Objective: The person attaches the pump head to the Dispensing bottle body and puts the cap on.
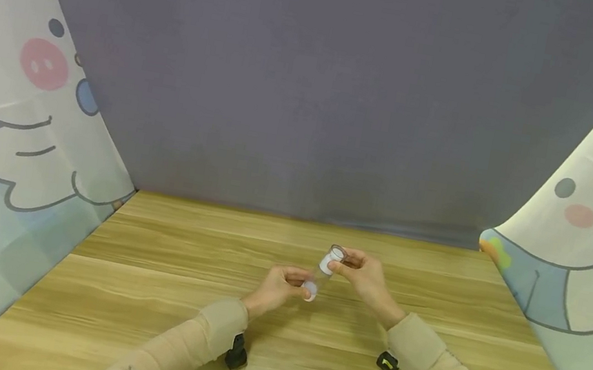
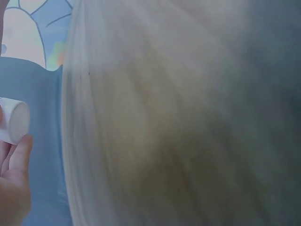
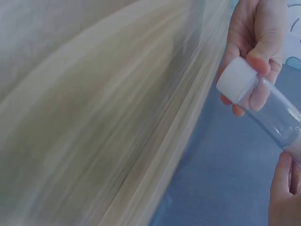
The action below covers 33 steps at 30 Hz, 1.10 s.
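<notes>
A clear, slim bottle (image 1: pixel 320 276) with a white cap (image 3: pixel 236 81) is held tilted above the table between both hands. Its capped end points down to the left, toward the wearer. My left hand (image 1: pixel 277 288) pinches that end, thumb and fingers on either side of the cap. The right hand (image 1: pixel 369 280) grips the upper, far end around a white band (image 1: pixel 327 263). In the left wrist view, the flat end of the cap (image 2: pixel 19 120) shows beside the left fingers. Only part of the right hand (image 3: pixel 284 197) appears in the right wrist view. No contents are discernible inside the bottle.
Beneath the hands lies a wood-grain table (image 1: pixel 175 243). A plain grey curtain (image 1: pixel 313 83) hangs behind it, and cartoon-printed cloths (image 1: pixel 582 272) flank both sides. Dark devices (image 1: pixel 237 353) hang at the wrists under the beige sleeves (image 1: pixel 201 333).
</notes>
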Each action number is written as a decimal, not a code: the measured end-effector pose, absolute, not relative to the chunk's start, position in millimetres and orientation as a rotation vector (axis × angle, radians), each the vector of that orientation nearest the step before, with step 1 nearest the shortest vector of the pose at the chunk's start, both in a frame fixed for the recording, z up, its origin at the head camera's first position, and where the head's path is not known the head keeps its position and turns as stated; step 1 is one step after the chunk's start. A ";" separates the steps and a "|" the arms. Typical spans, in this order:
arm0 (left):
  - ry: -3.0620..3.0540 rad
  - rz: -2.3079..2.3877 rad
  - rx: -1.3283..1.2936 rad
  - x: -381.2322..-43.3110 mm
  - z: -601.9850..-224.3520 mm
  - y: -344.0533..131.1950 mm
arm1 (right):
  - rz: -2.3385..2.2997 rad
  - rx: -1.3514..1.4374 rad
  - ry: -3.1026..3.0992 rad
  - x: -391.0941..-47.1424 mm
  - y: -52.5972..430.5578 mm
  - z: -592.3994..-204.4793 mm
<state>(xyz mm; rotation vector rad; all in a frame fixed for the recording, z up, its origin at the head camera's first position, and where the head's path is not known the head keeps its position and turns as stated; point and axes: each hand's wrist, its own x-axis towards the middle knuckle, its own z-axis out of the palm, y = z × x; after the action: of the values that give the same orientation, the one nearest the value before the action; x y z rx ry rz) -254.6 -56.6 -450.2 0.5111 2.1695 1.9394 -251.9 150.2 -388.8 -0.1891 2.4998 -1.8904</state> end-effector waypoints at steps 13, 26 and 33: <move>2.217 1.825 0.560 -267.9 -449.2 -56.4 | -1.843 -0.371 2.511 -258.9 150.2 -385.9; 2.293 1.726 0.447 -267.0 -457.3 -48.7 | -1.724 -0.479 2.508 -259.5 150.8 -398.4; 2.325 1.669 0.487 -271.5 -456.0 -46.6 | -1.732 -0.505 2.526 -260.7 151.7 -400.2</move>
<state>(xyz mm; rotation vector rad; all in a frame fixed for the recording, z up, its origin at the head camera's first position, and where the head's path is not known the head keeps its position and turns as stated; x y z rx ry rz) -271.5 -46.6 -456.0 0.4875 2.3246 1.6694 -260.7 151.7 -400.2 -0.5051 2.5255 -1.7316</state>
